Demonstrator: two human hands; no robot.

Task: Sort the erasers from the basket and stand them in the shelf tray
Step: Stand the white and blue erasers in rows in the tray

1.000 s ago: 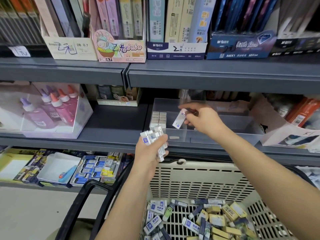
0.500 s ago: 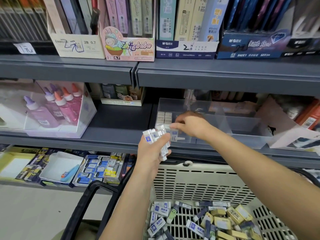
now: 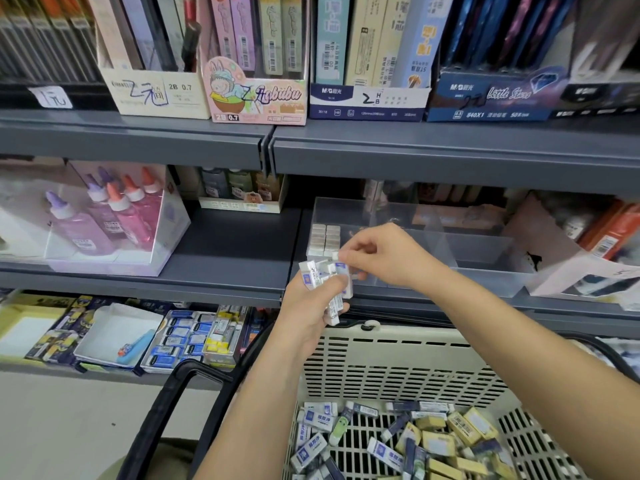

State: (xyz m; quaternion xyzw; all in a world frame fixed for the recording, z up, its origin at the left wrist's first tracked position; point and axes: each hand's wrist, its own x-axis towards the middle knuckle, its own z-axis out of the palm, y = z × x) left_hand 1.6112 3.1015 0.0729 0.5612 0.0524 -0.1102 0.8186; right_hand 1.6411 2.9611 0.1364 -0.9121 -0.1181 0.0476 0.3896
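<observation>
Erasers (image 3: 320, 277) stick up from the clenched left hand (image 3: 308, 308), while the right hand (image 3: 384, 254) pinches the rightmost one.

the basket (image 3: 398, 368) ran off the bottom edge. the right hand (image 3: 384, 254) covered part of the tray (image 3: 491, 282), and its fingertips blurred into the erasers (image 3: 323, 278) bunched in the left hand (image 3: 304, 306); their print was unreadable.
</observation>
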